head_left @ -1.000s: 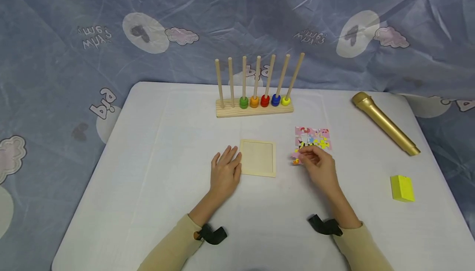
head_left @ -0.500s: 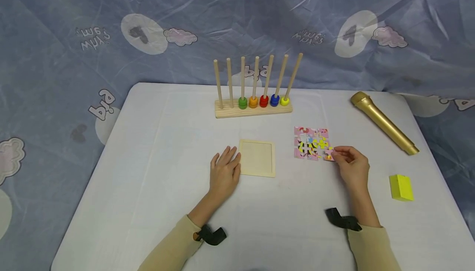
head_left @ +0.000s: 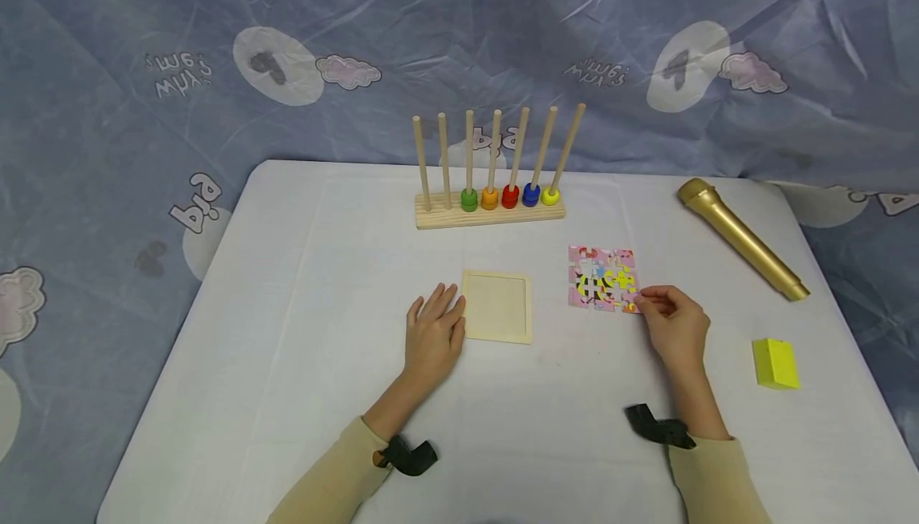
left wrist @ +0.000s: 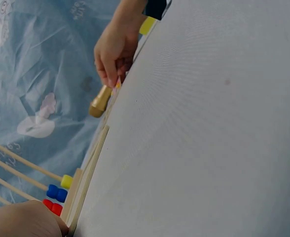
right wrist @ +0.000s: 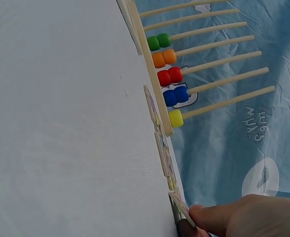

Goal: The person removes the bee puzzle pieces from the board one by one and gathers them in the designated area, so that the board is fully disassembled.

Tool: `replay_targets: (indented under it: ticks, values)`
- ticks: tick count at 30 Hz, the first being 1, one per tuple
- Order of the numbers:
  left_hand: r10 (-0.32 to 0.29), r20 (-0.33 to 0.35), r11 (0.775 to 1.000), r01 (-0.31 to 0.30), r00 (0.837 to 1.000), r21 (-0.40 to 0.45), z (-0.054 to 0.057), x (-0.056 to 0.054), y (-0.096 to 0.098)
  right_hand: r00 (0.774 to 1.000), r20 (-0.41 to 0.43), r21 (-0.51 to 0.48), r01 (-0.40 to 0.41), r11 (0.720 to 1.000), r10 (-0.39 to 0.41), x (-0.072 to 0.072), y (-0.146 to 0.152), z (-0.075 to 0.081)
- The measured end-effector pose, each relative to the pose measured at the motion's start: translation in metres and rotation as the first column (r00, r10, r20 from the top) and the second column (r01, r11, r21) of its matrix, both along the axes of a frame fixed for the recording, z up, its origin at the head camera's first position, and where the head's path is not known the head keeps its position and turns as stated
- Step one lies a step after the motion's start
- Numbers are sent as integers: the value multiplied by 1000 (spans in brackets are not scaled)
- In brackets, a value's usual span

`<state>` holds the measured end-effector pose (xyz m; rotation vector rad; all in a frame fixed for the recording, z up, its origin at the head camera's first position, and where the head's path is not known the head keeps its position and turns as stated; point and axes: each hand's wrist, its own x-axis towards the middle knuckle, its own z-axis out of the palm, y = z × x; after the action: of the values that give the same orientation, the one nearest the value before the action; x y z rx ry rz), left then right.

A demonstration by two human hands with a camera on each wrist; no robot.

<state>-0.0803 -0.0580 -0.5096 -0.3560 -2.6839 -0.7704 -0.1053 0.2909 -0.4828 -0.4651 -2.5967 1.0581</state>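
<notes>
Pink and yellow puzzle pieces lie fitted together as a loose square on the table, to the right of the bare wooden puzzle tray. My right hand pinches the piece at the square's near right corner between thumb and fingertips; from the right wrist camera that corner looks tipped up off the cloth, with my fingers curled round it. My left hand lies flat with its fingers straight, resting on the table and touching the tray's left edge.

As I judge it, the work is near its start: the tray's recess holds no piece at all, and every piece I can see sits outside it in the assembled square. Whether the picture itself is complete I cannot tell, as the detail is too small.

Farther back stands a wooden peg rack with seven upright rods; green, orange, red, blue and yellow beads sit at the foot of five of them, and the two left rods are bare. A gold toy microphone lies slantwise at the right, well apart from the puzzle, and a yellow block lies near my right wrist. White cloth covers the table, and a crumpled blue-grey printed sheet hangs behind and around it.
</notes>
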Motion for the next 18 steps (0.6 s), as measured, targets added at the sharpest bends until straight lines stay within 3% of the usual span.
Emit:
replay_targets:
  ticks: [8,18]
  values:
    - [-2,2,1000,2,1000,-2,0,0,0,998,-66,56,-14,998,18,0,-2,-3]
    - [-2,-17,1000,2,1000,-2,-2,0,0,999,-33,119,-7,993,11,0,-1,-2]
